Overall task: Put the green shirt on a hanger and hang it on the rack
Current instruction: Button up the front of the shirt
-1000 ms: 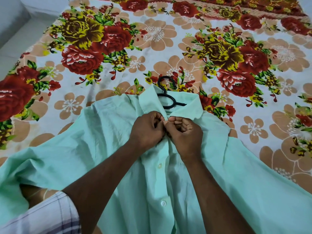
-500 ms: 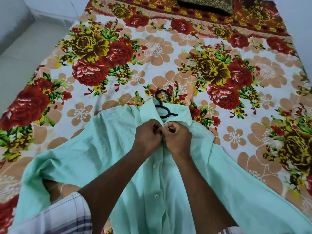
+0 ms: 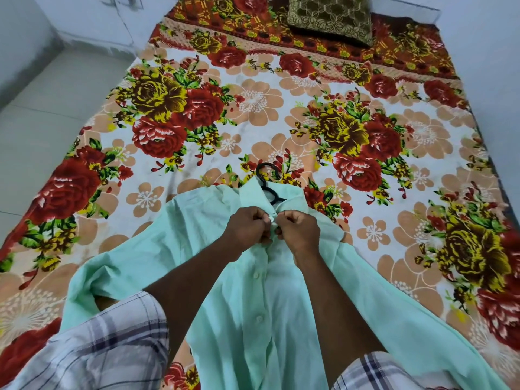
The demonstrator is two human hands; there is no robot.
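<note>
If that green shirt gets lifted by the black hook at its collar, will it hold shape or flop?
Probably floppy: the green shirt lies creased on the bed sheet. Likely light, since its thin cloth bunches where the left hand and right hand pinch it. The hanger inside may keep the shoulders spread.

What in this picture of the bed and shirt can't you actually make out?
Head view: hanger, mostly hidden inside the green shirt; only its black hook shows.
Head view: whether the shirt's neck is buttoned, hidden behind the left hand and right hand pinching it.
Head view: rack, outside the frame.
Head view: the shirt's lower end, cut off by the bottom edge.
</note>
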